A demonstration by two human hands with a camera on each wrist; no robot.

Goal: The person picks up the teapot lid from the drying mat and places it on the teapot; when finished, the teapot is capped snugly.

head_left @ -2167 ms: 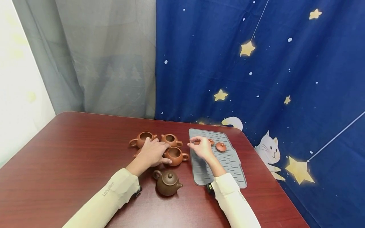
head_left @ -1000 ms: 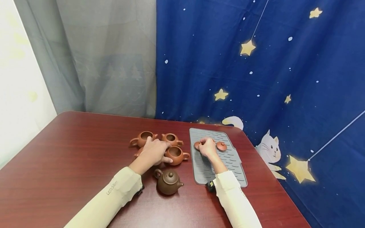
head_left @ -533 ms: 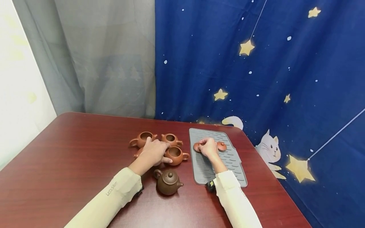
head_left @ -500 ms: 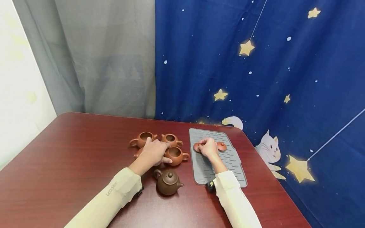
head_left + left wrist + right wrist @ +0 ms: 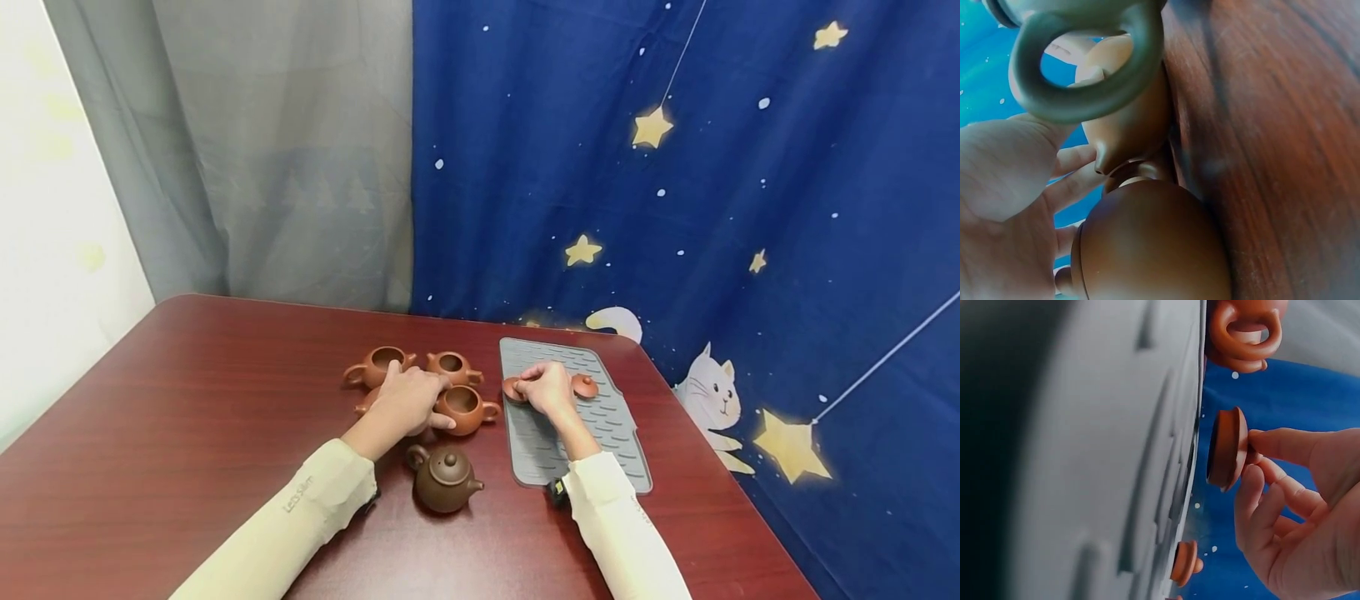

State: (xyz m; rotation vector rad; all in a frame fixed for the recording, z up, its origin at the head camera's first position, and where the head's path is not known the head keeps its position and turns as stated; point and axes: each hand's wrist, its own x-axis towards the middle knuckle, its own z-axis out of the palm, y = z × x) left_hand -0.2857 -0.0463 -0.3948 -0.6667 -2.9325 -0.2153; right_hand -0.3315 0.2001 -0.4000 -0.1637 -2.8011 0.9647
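Observation:
My right hand (image 5: 551, 387) pinches the knob of a reddish clay teapot lid (image 5: 1227, 450) between thumb and fingertips. The lid is tilted on edge in the right wrist view, just off the grey mat (image 5: 592, 442) near its left side. My left hand (image 5: 408, 400) lies spread over a cluster of orange-brown clay teapots. One lidless teapot (image 5: 459, 410) sits by its thumb, and two more lidless ones, a left teapot (image 5: 367, 371) and a right teapot (image 5: 452, 367), stand behind. Another teapot (image 5: 1154, 244), with its lid on, is mostly hidden under this hand in the head view.
A dark brown lidded teapot (image 5: 444, 482) stands in front, spout to the right; its handle (image 5: 1079, 112) looms in the left wrist view. Another lid (image 5: 585, 386) lies on the mat to the right. The red-brown table (image 5: 210, 400) runs back to the curtains.
My right hand has come down from over the mat's left edge, taken hold of a lid by its knob, and shifted it slightly left. My left hand has stayed put.

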